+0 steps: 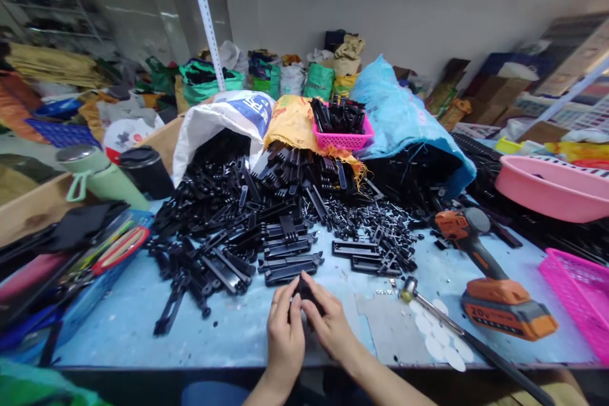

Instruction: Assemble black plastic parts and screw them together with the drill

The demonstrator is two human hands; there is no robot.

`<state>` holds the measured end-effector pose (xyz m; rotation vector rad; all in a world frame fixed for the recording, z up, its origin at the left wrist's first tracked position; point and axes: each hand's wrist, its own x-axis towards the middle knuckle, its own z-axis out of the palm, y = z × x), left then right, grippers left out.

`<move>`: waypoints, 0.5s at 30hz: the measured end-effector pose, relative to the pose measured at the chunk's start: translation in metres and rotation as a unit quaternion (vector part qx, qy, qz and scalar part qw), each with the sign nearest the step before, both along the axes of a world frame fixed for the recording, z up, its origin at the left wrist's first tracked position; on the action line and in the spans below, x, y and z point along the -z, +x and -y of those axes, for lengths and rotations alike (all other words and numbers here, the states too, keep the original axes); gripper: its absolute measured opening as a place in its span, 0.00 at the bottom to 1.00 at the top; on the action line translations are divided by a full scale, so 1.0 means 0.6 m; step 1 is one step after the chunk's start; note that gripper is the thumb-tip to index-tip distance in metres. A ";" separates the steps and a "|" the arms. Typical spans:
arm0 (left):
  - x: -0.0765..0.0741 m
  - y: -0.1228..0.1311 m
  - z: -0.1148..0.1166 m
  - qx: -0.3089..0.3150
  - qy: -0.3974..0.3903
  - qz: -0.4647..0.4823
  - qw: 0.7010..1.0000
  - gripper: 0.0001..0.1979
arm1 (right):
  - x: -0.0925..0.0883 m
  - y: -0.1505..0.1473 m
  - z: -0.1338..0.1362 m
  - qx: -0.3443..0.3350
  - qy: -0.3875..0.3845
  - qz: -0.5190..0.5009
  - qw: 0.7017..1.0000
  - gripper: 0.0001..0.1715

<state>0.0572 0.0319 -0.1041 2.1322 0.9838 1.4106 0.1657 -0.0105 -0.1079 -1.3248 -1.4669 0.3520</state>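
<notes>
Near the front edge of the table, my left hand (285,330) and my right hand (330,323) come together around a black plastic part (304,288). The fingertips of both hands pinch it, and most of it is hidden behind them. Just beyond my fingers lie several long black plastic pieces (291,271) in a stack. A heap of similar black parts (219,228) spreads to the left. Behind and to the right is a pile of small screws (356,219), with two black frame-like pieces (354,248) in front of it.
An orange cordless drill (495,279) and a hammer-like tool with a long handle (457,327) lie at right, beside white discs (440,336). Open sacks (404,114) and a pink basket (342,137) stand behind. Scissors (121,250) and a green bottle (102,177) are at left.
</notes>
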 end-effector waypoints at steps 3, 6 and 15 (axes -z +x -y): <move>0.037 0.007 0.004 -0.056 -0.093 0.013 0.994 0.14 | 0.011 0.011 -0.017 -0.061 -0.125 -0.025 0.990 0.27; 0.063 -0.005 0.014 -0.064 -0.172 0.008 0.983 0.19 | 0.012 0.015 -0.012 -0.079 -0.205 0.033 0.975 0.31; 0.002 -0.044 0.005 0.093 0.135 -0.364 0.917 0.24 | -0.021 0.138 0.043 0.059 -0.250 0.162 0.953 0.25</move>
